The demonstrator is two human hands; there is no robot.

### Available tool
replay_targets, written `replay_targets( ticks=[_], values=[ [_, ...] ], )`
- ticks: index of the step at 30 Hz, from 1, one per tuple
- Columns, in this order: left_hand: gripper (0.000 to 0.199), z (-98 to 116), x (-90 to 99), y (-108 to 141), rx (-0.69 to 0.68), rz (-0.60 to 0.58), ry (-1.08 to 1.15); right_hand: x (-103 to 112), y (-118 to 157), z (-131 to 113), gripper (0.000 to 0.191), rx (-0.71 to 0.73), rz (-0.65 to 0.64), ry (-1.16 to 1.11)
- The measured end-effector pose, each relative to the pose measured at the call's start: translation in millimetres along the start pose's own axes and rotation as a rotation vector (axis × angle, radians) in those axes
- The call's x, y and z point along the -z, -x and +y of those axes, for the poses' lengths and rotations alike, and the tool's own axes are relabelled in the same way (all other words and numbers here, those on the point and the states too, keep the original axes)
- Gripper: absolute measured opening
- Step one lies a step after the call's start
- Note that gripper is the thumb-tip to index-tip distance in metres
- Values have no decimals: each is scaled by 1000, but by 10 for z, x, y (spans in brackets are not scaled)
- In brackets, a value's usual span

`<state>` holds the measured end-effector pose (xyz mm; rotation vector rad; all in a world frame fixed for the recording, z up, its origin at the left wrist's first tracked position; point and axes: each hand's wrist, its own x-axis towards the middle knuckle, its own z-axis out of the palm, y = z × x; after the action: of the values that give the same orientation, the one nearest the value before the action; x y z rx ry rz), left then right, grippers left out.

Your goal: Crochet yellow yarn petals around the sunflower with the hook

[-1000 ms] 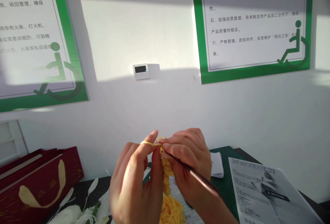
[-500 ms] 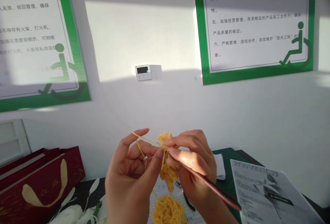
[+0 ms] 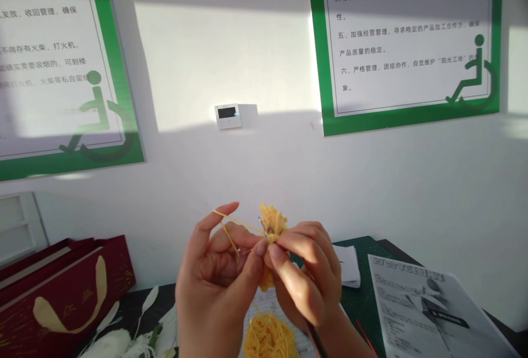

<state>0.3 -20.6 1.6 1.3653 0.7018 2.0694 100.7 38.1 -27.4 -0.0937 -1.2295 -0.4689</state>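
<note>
A small yellow crochet piece [image 3: 273,220] with ruffled edges is held up between both hands. My left hand [image 3: 223,275] pinches its lower edge between thumb and fingers, and a strand of yellow yarn [image 3: 236,218] runs over the raised index finger to the work. My right hand [image 3: 311,270] is closed around a crochet hook [image 3: 315,341] with a dark reddish handle; its metal tip shows at the stitches. The right fingertips also press on the piece, whose lower part is mostly hidden behind the fingers. Below the hands lies a yellow yarn ball [image 3: 270,337].
Printed sheets [image 3: 437,306] lie over a green cutting mat [image 3: 358,303] at right, near a folded white paper [image 3: 348,267]. A dark red gift bag [image 3: 70,292] stands at left beside white yarn [image 3: 115,342] and white leaf-shaped pieces [image 3: 149,297]. A wall with posters rises behind.
My right hand has turned, so the hook handle now points down more steeply and is mostly hidden. The crochet piece's upper part stands higher, with the hook tip visible in front of it.
</note>
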Motion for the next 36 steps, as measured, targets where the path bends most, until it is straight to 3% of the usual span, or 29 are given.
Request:
replay_targets(
  ticks=[2, 5, 10, 13, 17, 20, 24, 26, 28, 30, 31, 34, 36],
  values=[
    [53, 12, -12, 12, -79, 41, -97, 22, -12, -30, 27, -58, -79, -38],
    [57, 18, 17, -6, -80, 25, -145, 83, 12, -40, 18, -198, -148, -185],
    [55, 60, 59, -60, 55, -9, 11, 110, 16, -56, 9, -652, -24, -432],
    [56, 94, 65, -76, 154, -19, 55, 48, -55, -47, 16, -913, 32, -696],
    [55, 76, 93, -93, 218, -17, 72, -39, -109, -13, 32, -1156, -46, -1007],
    [50, 40, 117, -92, 222, -52, 92, -75, -85, -7, 35, -1143, -74, -1075],
    [49, 33, 111, -39, 165, -29, 52, -50, -44, -9, 25, -978, -88, -969],
    [47, 45, 82, -2, 136, -31, 31, 2, -39, -1, 16, -824, -103, -793],
    [44, 54, 43, 25, 130, -26, 27, 62, -41, 11, 11, -581, -127, -511],
    [43, 56, 8, 34, 193, -34, 68, 104, -35, 23, 18, -376, -121, -280],
    [43, 55, -4, 32, 254, -51, 106, 111, -27, 28, 19, -339, -97, -245],
    [47, 55, -13, 21, 430, -123, 231, 77, 18, 46, 9, -378, -1, -390],
    [47, 63, -3, 23, 474, -151, 286, 40, 39, 60, 3, -462, 42, -562]
  ],
)
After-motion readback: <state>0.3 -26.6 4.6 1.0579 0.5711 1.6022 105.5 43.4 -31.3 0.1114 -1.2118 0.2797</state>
